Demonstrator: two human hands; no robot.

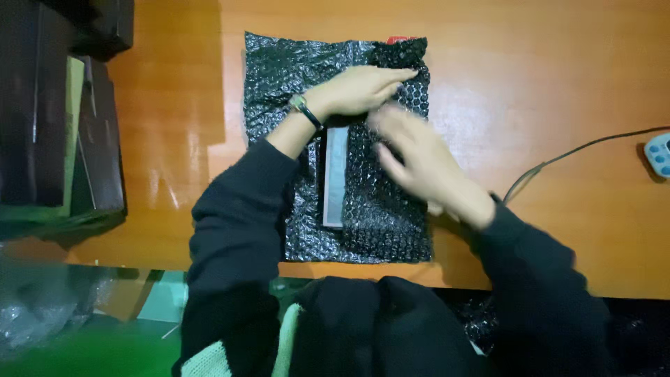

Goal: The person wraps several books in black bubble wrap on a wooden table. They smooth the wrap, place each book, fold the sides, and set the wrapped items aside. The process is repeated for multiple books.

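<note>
A sheet of black bubble wrap (pixel 293 70) lies spread on the orange wooden table (pixel 544 84). Its right part is folded over a flat grey item (pixel 336 174), of which only a strip shows. My left hand (pixel 359 89), with a watch on its wrist, lies flat on the upper fold and presses it down. My right hand (pixel 419 164) is blurred with motion; it rests on the folded wrap over the item, fingers spread. A bit of red (pixel 399 39) peeks out at the wrap's top edge.
Dark boxes (pixel 63 119) are stacked at the left edge of the table. A dark cable (pixel 579 150) runs from the right towards a light blue device (pixel 659 153) at the right edge. Clear bubble wrap (pixel 35 307) lies at the lower left.
</note>
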